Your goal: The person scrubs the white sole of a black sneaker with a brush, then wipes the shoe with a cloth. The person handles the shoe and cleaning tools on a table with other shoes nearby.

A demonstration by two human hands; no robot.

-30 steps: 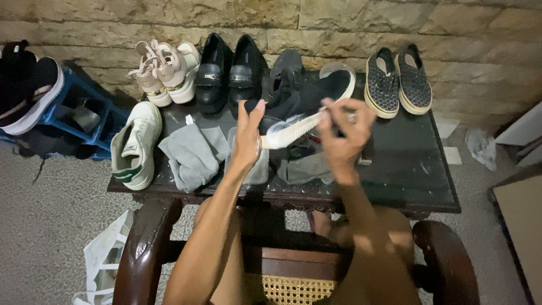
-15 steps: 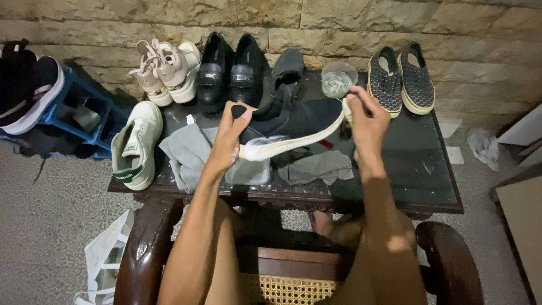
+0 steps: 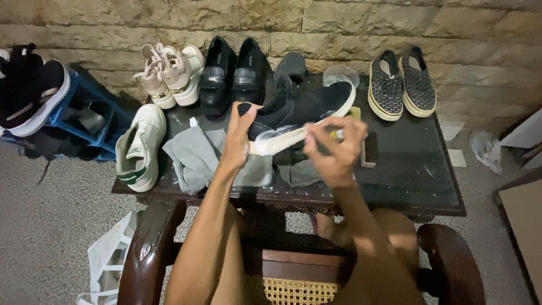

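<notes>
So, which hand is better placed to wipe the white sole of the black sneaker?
Probably the right hand. Its fingers are bent over the white sole near its middle. The left hand is busy gripping the heel end of the black sneaker, holding it above the table.

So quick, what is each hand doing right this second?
Left hand: closed on the heel end of the black sneaker, holding it up.
Right hand: fingers curled against the sneaker's white sole; whether it grips anything cannot be told.
</notes>
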